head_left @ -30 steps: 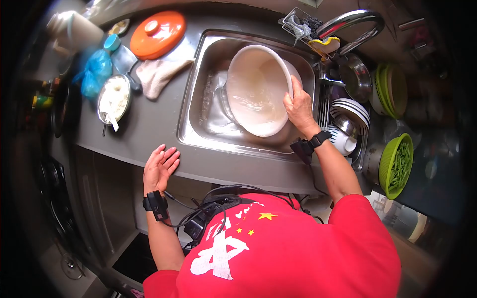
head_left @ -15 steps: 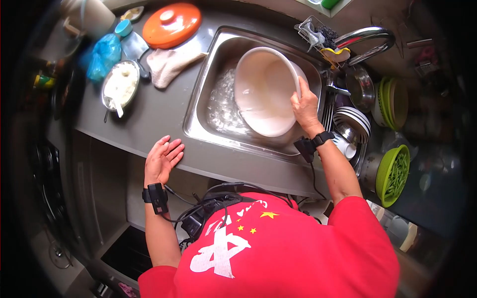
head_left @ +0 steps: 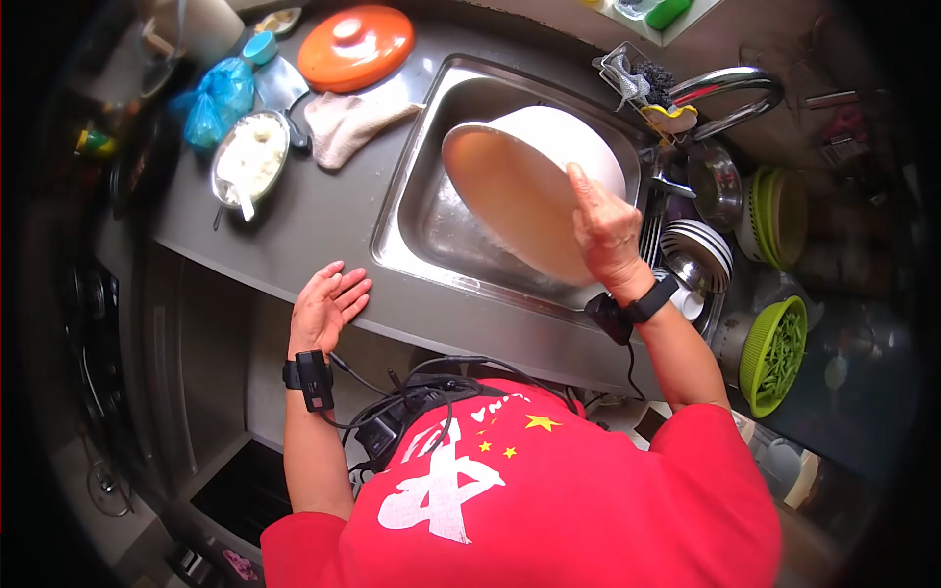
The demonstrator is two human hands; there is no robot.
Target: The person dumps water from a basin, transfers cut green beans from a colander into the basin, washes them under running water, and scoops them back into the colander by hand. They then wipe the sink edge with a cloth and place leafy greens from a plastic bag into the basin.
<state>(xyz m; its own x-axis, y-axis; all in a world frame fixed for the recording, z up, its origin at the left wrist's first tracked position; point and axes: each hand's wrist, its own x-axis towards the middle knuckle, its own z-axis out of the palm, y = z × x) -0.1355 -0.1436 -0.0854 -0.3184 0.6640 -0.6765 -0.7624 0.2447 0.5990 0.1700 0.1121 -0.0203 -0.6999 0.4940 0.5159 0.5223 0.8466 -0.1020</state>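
Observation:
A large white bowl (head_left: 578,137) is tipped over inside the steel sink (head_left: 392,230), its opening facing down and to the left. My right hand (head_left: 610,230) grips the rim on the near right side, the thumb lying along the outer wall. Shaded tan, the bowl's inside shows toward me. Wet streaks glint on the sink floor. My left hand (head_left: 331,299) holds nothing; its fingers are spread, palm up, by the counter's front edge. A black band with a small device sits on each wrist.
Left of the sink lie a beige cloth (head_left: 343,127), an orange lid (head_left: 355,47), a dish of white food with a spoon (head_left: 250,162) and a blue bag (head_left: 218,103). To the right are a faucet (head_left: 730,86), stacked bowls (head_left: 701,245) and a green basket of beans (head_left: 774,358).
My right hand has turned the bowl from upright-leaning to tipped over, its opening swinging down and left. Water pooled on the sink's left side has mostly gone. My left hand stays nearly still.

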